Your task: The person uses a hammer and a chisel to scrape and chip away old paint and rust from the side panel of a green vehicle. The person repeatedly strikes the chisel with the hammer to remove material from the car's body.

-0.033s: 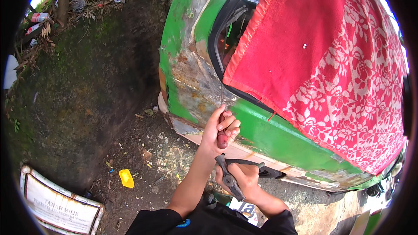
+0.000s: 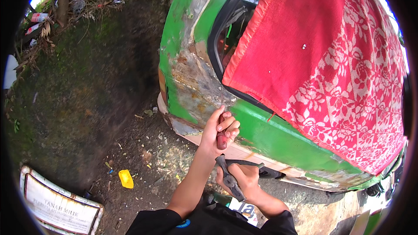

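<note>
My left hand [image 2: 210, 131] is closed around the red handle of a screwdriver [image 2: 222, 141], its thin shaft pointing away from me. The shaft's far end meets the worn bodywork just below the window's lower corner; the exact tip is too small to make out. Close below, my right hand [image 2: 247, 179] grips a dark metal hammer [image 2: 229, 177], the head uppermost and apart from the screwdriver. In front of both hands is a green vehicle body [image 2: 270, 132], with bare, rusty and filler-grey patches [image 2: 196, 78] around the window corner.
A red floral cloth [image 2: 300, 48] drapes over the vehicle's window [image 2: 235, 28]. A pale bumper [image 2: 261, 159] runs beneath the green panel. Left are a mossy dark wall [image 2: 82, 91], a yellow scrap [image 2: 126, 179] on the ground and a white framed sign [image 2: 61, 202].
</note>
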Demonstrator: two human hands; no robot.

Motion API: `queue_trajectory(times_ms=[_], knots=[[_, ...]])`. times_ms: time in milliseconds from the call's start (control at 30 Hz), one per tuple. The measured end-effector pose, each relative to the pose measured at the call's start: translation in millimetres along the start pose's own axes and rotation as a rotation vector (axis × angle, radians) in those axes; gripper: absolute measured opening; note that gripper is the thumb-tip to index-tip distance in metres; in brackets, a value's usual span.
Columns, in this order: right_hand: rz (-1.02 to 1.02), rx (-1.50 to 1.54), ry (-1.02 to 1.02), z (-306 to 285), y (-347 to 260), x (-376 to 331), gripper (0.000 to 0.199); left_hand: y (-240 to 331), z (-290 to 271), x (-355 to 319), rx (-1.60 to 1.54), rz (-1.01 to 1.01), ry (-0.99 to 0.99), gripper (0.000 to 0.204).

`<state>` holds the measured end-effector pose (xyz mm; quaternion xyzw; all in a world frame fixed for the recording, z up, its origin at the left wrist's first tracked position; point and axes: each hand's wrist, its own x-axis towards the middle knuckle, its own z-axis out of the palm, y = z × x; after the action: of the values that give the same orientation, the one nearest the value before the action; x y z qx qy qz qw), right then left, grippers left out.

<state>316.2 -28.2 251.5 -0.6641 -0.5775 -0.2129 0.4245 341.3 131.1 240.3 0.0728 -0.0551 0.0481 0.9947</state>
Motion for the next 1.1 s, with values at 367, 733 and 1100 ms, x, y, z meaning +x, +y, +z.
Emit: queue_trajectory(times_ms=[367, 733, 1100], knots=[[0.039, 0.000, 0.000, -6.2, 3.0, 7.0, 0.030, 5.0, 9.7, -4.1, -0.021, -0.013, -0.014, 0.032], [0.047, 0.062, -0.019, -10.3, 0.0, 7.8, 0.031, 8.4, 4.7, -2.9, -0.093, -0.020, 0.009, 0.031], [-0.141, 0.052, -0.040, -14.0, -6.5, 11.1, 0.034, 10.2, 1.7, -2.1, -0.058, -0.036, 0.018, 0.033]])
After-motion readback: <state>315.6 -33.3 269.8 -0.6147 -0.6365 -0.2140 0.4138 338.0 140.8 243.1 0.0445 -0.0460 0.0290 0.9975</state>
